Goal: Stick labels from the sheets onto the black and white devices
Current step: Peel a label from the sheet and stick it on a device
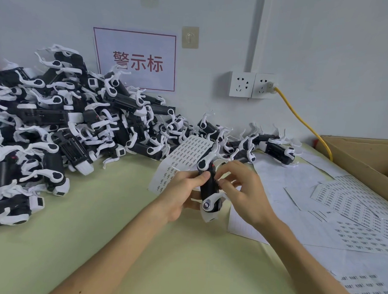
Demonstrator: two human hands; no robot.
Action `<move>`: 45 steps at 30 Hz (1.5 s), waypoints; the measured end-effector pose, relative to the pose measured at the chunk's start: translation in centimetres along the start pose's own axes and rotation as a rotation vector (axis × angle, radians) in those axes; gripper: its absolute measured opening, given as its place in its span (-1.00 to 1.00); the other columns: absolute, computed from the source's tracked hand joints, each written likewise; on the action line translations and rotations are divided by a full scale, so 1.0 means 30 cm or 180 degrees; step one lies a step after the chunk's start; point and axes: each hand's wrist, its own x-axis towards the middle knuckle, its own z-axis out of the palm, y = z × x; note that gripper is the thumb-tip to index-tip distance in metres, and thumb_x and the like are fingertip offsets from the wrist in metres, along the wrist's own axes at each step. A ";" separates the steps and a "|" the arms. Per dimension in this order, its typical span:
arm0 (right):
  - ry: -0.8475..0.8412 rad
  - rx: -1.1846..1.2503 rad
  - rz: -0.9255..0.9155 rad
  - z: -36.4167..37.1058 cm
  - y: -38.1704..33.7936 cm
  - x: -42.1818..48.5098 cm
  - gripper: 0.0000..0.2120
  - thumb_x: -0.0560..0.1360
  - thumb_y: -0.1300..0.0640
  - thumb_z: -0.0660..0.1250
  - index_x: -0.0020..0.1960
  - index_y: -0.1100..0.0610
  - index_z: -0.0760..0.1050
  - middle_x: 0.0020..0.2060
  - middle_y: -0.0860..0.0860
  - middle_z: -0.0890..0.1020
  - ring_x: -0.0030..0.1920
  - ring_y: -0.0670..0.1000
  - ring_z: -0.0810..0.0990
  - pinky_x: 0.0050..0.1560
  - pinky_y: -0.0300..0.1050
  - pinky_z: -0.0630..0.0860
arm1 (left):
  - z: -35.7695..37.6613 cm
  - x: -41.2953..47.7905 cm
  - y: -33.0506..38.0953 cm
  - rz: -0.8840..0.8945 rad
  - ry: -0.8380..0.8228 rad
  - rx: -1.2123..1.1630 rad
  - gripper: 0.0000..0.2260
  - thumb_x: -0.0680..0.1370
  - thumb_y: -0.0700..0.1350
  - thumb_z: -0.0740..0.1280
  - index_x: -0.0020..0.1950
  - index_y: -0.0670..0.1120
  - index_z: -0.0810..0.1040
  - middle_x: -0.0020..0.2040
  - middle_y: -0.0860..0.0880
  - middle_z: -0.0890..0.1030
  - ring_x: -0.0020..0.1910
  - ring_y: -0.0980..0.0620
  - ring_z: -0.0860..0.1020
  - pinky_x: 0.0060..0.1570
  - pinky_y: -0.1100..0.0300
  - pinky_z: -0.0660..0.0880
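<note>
Grip, left hand (181, 191): thumb and fingers wrapped round the held device (209, 189), thumb on its black body.
Grip, right hand (239, 188): fingers curled, tips at the device's right edge; whether they pinch anything cannot be told.
Held device: above the table (119, 243), near centre, tilted, white head nearest.
Label sheet (183, 162): just behind the hands, leaning on the pile.
Pile of devices (64, 124): far left, heaped against the wall; a few more lie right of the sheet.
Loose sheets (351, 209): right, flat on the table.
Cardboard box (364, 157): far right, open; its inside is out of sight.
Wall: red-framed sign (134, 59); sockets (242, 83) with yellow cable (304, 122) plugged in.
</note>
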 end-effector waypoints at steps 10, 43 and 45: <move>0.0092 -0.0004 0.0118 -0.002 0.012 0.002 -0.83 0.46 0.12 0.23 -0.06 -0.03 0.57 -0.08 -0.19 0.63 -0.15 -0.07 0.62 -0.19 -0.27 0.49 | -0.027 0.004 0.006 -0.0105 -0.0369 0.0022 -0.80 0.65 -0.24 0.29 0.21 -0.21 0.64 0.04 -0.18 0.71 -0.02 -0.16 0.66 -0.01 -0.09 0.62; 0.2342 0.5382 0.0977 -0.451 0.217 0.004 -0.46 0.69 -0.19 0.03 0.41 0.20 0.41 0.31 0.19 0.61 0.21 0.16 0.68 0.25 0.00 0.48 | -0.069 0.029 0.032 0.0469 0.1131 -0.0422 -0.79 0.65 -0.14 0.23 -0.10 -0.12 0.60 -0.27 -0.04 0.68 -0.46 0.02 0.57 -0.48 0.25 0.45; 0.2743 0.4912 0.1641 -0.432 0.228 0.008 -0.54 0.70 -0.11 0.02 0.37 0.15 0.48 0.26 0.10 0.65 0.02 0.02 0.73 0.06 -0.15 0.51 | -0.065 0.032 0.025 0.0506 0.1126 -0.0304 -0.79 0.65 -0.15 0.22 -0.10 -0.12 0.61 -0.29 -0.03 0.67 -0.46 0.02 0.55 -0.48 0.27 0.44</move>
